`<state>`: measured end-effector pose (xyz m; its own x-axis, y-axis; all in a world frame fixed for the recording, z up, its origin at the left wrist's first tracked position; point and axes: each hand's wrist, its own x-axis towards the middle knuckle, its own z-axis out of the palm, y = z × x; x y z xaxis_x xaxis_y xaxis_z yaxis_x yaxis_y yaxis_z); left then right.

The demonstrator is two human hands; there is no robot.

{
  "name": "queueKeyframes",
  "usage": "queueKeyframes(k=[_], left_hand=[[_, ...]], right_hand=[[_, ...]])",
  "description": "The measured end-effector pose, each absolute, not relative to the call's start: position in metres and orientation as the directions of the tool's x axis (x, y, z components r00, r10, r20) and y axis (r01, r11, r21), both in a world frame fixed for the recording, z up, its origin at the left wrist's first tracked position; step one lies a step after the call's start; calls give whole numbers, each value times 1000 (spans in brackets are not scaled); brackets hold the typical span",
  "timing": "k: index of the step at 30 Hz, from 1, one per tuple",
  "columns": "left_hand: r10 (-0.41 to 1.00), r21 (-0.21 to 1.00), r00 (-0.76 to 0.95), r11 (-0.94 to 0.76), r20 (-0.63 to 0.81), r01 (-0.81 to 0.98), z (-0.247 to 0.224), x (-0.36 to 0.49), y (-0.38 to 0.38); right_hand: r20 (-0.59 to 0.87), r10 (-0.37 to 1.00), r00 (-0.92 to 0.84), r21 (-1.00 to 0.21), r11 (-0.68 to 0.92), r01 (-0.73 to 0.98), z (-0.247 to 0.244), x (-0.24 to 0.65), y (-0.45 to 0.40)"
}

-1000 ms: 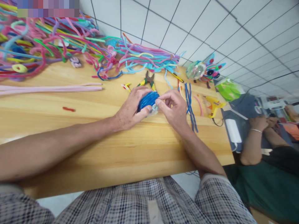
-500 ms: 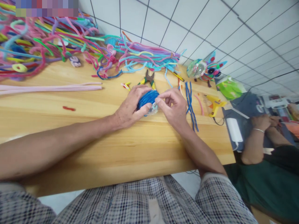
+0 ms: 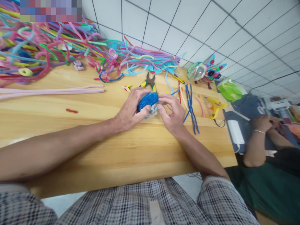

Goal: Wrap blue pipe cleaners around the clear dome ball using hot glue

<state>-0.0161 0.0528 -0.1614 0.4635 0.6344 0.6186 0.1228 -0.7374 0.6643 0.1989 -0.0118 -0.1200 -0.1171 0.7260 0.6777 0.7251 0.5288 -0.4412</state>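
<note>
My left hand (image 3: 131,107) is closed around the left side of a rounded clear plastic piece (image 3: 154,110), whose upper part is covered with blue pipe cleaner (image 3: 148,100). My right hand (image 3: 172,112) has its index finger and thumb bent against the right side of the same piece, fingertips gripping its edge. Just behind the piece lie pliers (image 3: 150,80) with yellow and green handles, partly hidden by my left hand. Crossed blue pipe cleaners (image 3: 192,107) rest to the right of my right hand, near a red and a white strip.
A tangled heap of coloured pipe cleaners (image 3: 56,47) fills the back left. Pink stems (image 3: 77,90) lie at left. A yellow glue gun (image 3: 215,107), a pipe-cleaner animal (image 3: 203,72) and a green bag (image 3: 231,89) stand at right. Another person's hands (image 3: 264,125) are beyond the wooden table (image 3: 131,153).
My right hand's fingers have opened from a pinch and moved slightly down along the piece's right side. My left hand keeps its hold. The camera view has shifted slightly.
</note>
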Motion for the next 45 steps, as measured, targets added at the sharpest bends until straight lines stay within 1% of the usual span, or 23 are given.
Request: queueKeyframes(k=[5,10,15,20,24,30,36,42,45], left_hand=[[633,655,430,-746,644,119,-164,-15,52],[657,660,452,-730,604,179,-162,-17,49],[651,664,461,-730,603,163,-156,-18,50],[672,720,458,-687,582,93,-151,-18,54],[705,755,454,-648,544,102,-153,-19,54],[715,742,411,-658,565,125,-156,-21,50],[662,658,384,-735,644,165,-156,-20,51],[672,663,411,-724,616,189,-161,-19,51],[681,676,415,-713,604,186,-163,-18,51]], right_hand=[[742,644,-186,-330,593,734,-122,198,-12],[749,625,-219,-274,595,756,-123,200,-11],[745,628,-226,-273,595,756,-123,198,-13],[739,629,-241,-275,609,744,-121,198,-14],[728,647,-225,-297,595,747,-122,203,-11],[712,664,-230,-308,589,747,-123,203,-11],[705,676,-216,-327,580,746,-121,202,-13],[691,700,-183,-372,561,740,-123,202,-11],[705,688,-174,-366,562,741,-124,202,-11]])
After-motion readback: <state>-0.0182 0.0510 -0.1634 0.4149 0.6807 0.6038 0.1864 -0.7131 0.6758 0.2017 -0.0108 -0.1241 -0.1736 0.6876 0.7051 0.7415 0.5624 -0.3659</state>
